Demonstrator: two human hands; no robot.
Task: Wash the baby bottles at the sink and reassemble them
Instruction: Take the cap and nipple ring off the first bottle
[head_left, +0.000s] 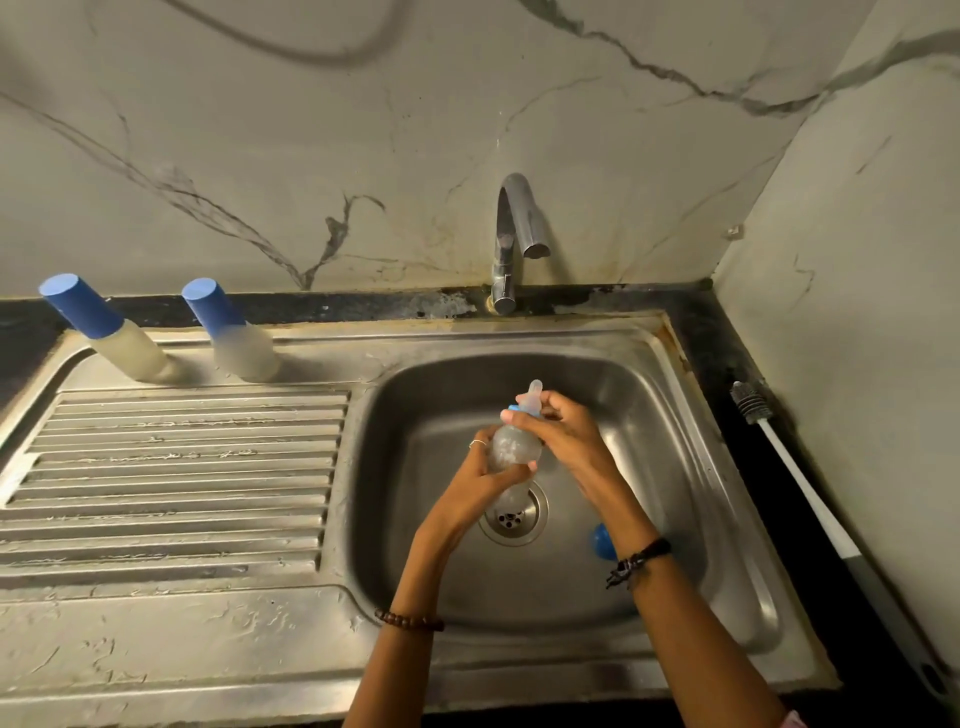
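Observation:
Over the steel sink basin (649, 405) I hold a clear baby bottle (511, 447) upright. My left hand (485, 480) wraps its body from the left. My right hand (563, 428) grips the blue collar ring and the clear teat (532, 397) at its top. A blue cap (602, 541) lies on the basin floor, partly hidden behind my right wrist. Two capped bottles (122, 340) (236, 338) with blue caps stand on the back of the drainboard at the left.
The tap (514, 234) stands behind the basin with no water running. The drain (514, 514) sits below the held bottle. A bottle brush (805, 478) with a white handle lies on the dark counter at the right. The ribbed drainboard (176, 478) spreads left.

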